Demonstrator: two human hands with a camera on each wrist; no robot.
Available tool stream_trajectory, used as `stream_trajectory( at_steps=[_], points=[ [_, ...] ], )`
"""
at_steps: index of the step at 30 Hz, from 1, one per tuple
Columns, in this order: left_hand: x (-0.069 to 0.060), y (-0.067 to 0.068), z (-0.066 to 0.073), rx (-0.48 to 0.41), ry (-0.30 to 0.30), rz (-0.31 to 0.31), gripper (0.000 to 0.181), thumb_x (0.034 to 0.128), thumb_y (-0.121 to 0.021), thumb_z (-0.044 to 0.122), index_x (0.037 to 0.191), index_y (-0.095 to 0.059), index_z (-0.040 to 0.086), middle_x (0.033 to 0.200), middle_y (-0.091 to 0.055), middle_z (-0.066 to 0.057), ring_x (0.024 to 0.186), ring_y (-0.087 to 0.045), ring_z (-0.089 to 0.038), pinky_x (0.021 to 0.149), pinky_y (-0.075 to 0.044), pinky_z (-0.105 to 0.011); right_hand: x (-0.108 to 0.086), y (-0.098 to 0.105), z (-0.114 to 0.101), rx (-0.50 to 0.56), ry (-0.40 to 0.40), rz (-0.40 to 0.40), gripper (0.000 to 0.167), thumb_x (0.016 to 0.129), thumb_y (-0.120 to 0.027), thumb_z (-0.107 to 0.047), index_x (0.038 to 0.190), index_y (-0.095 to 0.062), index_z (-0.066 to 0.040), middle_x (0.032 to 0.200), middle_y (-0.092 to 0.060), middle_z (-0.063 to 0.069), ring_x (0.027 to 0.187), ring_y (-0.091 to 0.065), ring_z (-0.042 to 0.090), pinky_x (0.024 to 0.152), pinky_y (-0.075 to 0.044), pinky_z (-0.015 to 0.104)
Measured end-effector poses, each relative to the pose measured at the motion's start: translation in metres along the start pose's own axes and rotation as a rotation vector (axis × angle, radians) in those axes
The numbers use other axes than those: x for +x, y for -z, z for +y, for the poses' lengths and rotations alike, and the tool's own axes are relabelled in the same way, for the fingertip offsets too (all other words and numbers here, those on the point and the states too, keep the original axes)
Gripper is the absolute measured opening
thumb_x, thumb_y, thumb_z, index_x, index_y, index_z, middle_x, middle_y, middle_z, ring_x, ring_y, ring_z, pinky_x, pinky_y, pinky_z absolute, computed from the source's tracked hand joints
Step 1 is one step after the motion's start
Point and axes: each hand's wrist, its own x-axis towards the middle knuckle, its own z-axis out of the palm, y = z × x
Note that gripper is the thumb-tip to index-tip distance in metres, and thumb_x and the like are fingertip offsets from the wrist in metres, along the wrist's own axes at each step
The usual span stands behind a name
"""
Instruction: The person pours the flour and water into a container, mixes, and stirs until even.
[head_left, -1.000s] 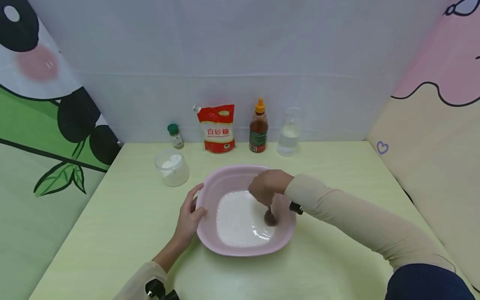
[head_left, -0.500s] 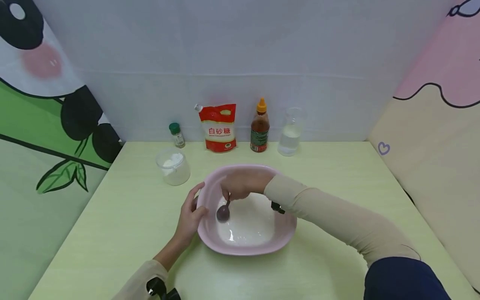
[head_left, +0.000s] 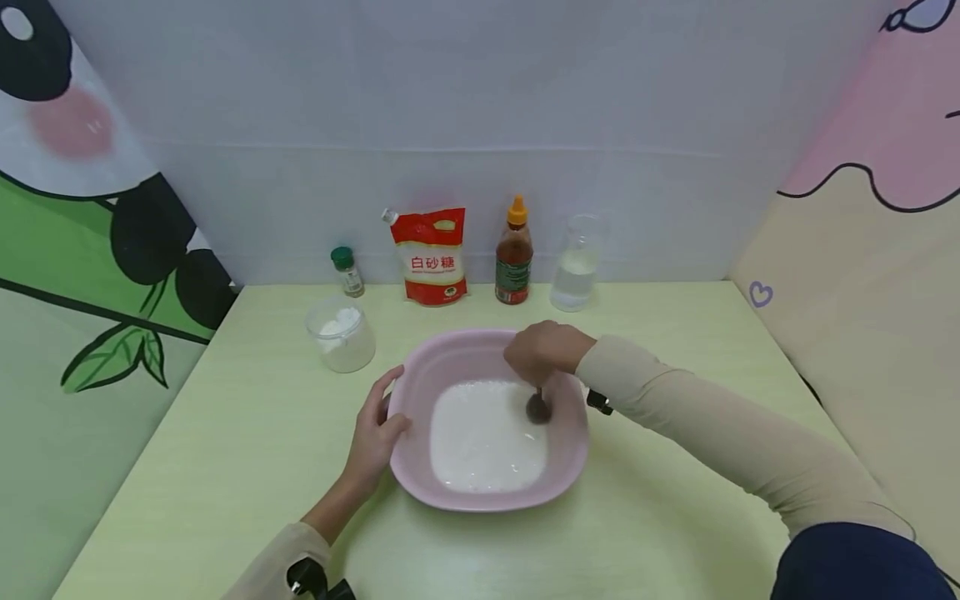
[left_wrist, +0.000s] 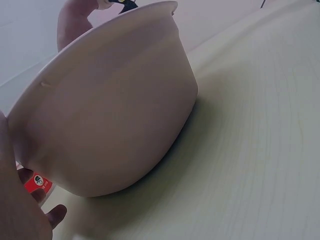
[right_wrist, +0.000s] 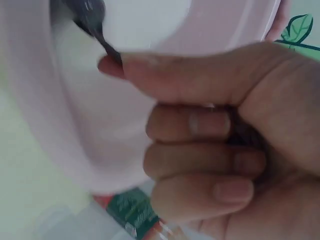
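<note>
A pink plastic basin (head_left: 416, 475) stands on the table with a white liquid (head_left: 487, 442) covering its floor. My left hand (head_left: 377, 433) grips the basin's left rim, thumb on the inner side and fingers outside, as the left wrist view also shows. Over the basin's right part, my right hand (head_left: 549, 353) holds a spoon (head_left: 538, 409), its dark bowl down by the liquid's right edge. In the right wrist view, thumb and forefinger pinch the spoon's handle (right_wrist: 111, 50) and the other fingers curl into the palm.
Behind the basin stand a green-capped small jar (head_left: 348, 272), a red and white sugar pouch (head_left: 431, 257), a sauce bottle with an orange cap (head_left: 514, 252) and a glass of clear liquid (head_left: 576, 265). A clear tub with white contents (head_left: 341, 335) is at the back left.
My right hand has swept the spoon from the basin's right side to its left and back to the right. The left hand keeps its hold on the rim.
</note>
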Motion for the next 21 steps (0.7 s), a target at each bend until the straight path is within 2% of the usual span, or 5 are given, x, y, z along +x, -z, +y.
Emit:
stream_trajectory(
  at_steps=[5,8,12,17,21],
  points=[
    [0.000,0.001,0.000,-0.003,0.007,0.008,0.073,0.0842,-0.046,-0.011,0.152,-0.036,0.013,0.144,-0.051,-0.030,0.111,-0.060,-0.037,0.073,-0.058,-0.026,0.007,-0.005,-0.025,0.029,0.225,-0.185,0.012,0.091,-0.067,-0.009,0.088,-0.078,-0.011,0.070,-0.061,-0.008,0.056,-0.042,0.006,0.051,-0.033,0.021],
    [0.000,0.001,-0.002,-0.008,-0.007,0.005,0.072,0.0842,-0.046,-0.011,0.152,-0.036,0.011,0.143,-0.051,-0.032,0.110,-0.060,-0.035,0.075,-0.058,-0.026,0.016,-0.005,-0.041,0.148,0.329,-0.140,0.014,0.090,-0.069,-0.010,0.097,-0.080,-0.015,0.075,-0.066,-0.009,0.057,-0.044,0.003,0.052,-0.035,0.019],
    [0.000,0.000,-0.005,-0.010,-0.066,0.000,0.073,0.0821,-0.047,-0.008,0.152,-0.036,0.009,0.140,-0.051,-0.037,0.109,-0.062,-0.036,0.075,-0.058,-0.029,0.031,0.000,-0.050,0.181,0.401,0.004,0.017,0.092,-0.068,-0.012,0.102,-0.080,-0.017,0.085,-0.072,-0.007,0.067,-0.049,0.002,0.061,-0.040,0.015],
    [0.001,0.001,-0.010,-0.010,-0.123,0.005,0.073,0.0799,-0.048,-0.005,0.151,-0.039,0.012,0.138,-0.051,-0.038,0.108,-0.064,-0.033,0.074,-0.058,-0.031,0.044,0.013,-0.041,0.161,0.343,0.132,0.018,0.095,-0.063,-0.012,0.103,-0.079,-0.013,0.087,-0.070,-0.003,0.071,-0.049,0.007,0.064,-0.039,0.018],
    [0.002,0.002,-0.007,-0.002,-0.050,0.005,0.073,0.0824,-0.047,-0.008,0.152,-0.037,0.013,0.142,-0.051,-0.033,0.110,-0.062,-0.037,0.076,-0.058,-0.029,0.040,0.016,-0.024,0.209,0.164,0.178,0.011,0.095,-0.061,-0.015,0.089,-0.070,-0.012,0.080,-0.056,-0.001,0.074,-0.048,0.014,0.066,-0.039,0.026]
  ],
)
